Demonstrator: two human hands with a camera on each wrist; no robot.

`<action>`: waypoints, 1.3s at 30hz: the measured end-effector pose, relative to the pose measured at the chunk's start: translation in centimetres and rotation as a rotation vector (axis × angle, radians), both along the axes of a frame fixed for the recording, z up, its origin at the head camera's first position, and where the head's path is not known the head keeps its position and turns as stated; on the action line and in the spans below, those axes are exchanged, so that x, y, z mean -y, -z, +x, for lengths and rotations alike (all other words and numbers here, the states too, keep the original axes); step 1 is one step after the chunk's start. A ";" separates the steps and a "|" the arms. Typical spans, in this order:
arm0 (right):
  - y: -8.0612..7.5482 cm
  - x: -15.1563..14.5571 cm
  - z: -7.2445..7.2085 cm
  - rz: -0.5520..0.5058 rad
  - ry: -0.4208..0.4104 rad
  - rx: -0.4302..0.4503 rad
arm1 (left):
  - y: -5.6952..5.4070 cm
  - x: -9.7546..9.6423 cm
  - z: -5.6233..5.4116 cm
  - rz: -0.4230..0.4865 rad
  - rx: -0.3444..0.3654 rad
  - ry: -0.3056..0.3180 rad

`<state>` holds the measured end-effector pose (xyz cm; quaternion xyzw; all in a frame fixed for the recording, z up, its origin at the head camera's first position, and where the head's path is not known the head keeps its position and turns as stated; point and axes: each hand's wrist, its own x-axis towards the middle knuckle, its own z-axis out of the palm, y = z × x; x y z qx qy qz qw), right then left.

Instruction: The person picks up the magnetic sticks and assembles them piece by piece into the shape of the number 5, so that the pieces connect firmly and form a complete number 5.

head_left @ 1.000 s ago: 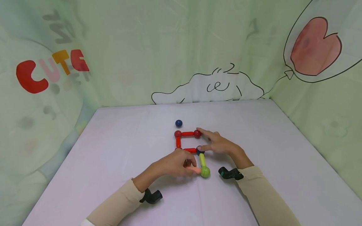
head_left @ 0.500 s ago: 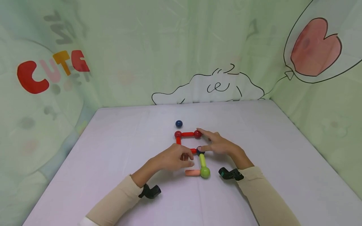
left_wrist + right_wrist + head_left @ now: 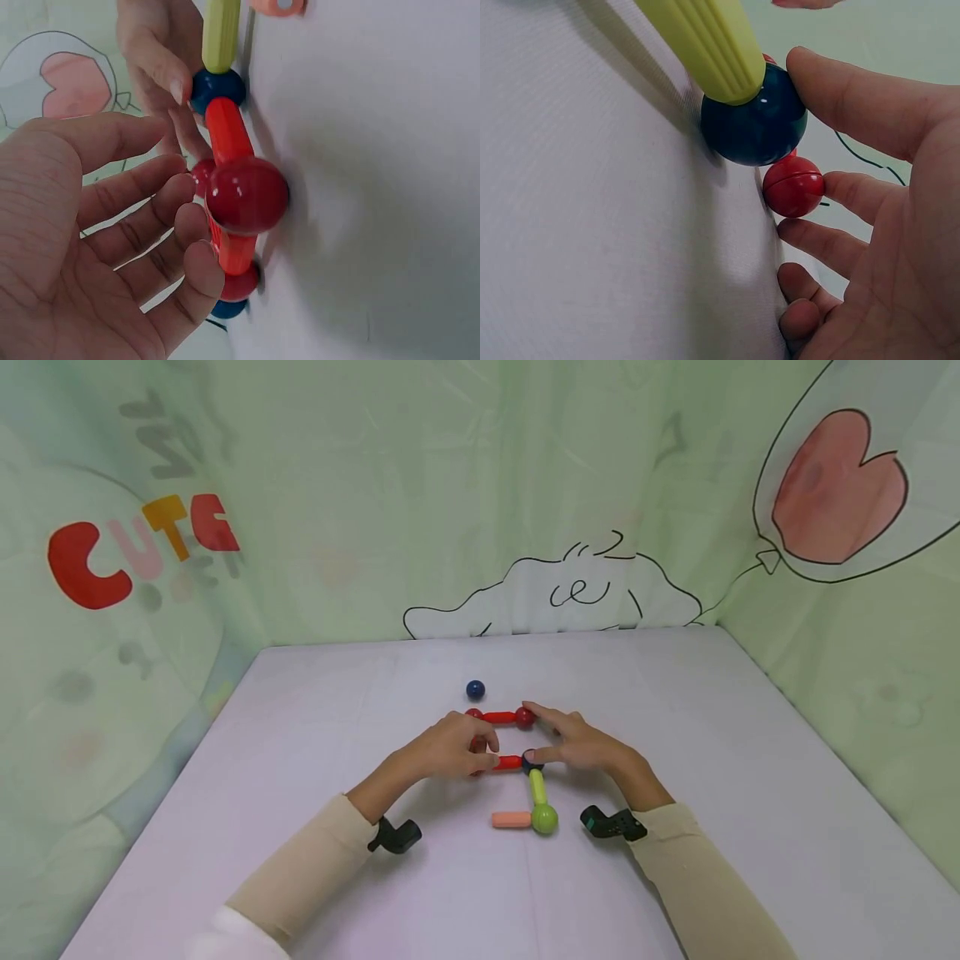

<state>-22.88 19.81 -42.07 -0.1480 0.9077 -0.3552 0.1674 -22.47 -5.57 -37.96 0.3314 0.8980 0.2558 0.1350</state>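
A joined shape of sticks and balls lies on the white table. It has red sticks (image 3: pixel 499 717), red balls (image 3: pixel 247 195), a dark blue ball (image 3: pixel 754 124), a lime stick (image 3: pixel 537 787), a green ball (image 3: pixel 544 819) and a salmon stick (image 3: pixel 512 820). My left hand (image 3: pixel 450 747) hovers over the shape's left side, fingers loosely bent and spread beside the near-left red ball, nothing gripped. With my right hand (image 3: pixel 588 746), I touch the dark blue ball with the thumb and the far-right red ball (image 3: pixel 793 186) with the index finger.
A separate blue ball (image 3: pixel 476 690) rests just beyond the shape. Black wrist cameras (image 3: pixel 395 836) sit on both sleeves. A printed curtain (image 3: pixel 337 527) stands behind and beside the white table (image 3: pixel 360 693).
My left hand has let go of the salmon stick and moved away and left, over the red side of the shape. My right hand keeps its place.
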 end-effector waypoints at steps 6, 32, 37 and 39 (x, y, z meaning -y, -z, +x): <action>0.0 0.1 0.1 0.006 0.003 -0.001 | 0.0 0.0 -1.8 -0.003 -0.021 -0.054; 0.0 -0.2 0.7 -0.090 -0.004 0.018 | 2.1 -0.6 -7.6 -0.048 -0.157 -0.344; 0.3 -0.4 1.7 -0.066 0.000 -0.083 | 2.5 -0.8 -8.1 -0.087 -0.174 -0.324; 0.2 -0.4 1.9 -0.064 -0.001 -0.125 | 2.4 -0.8 -8.3 -0.086 -0.174 -0.321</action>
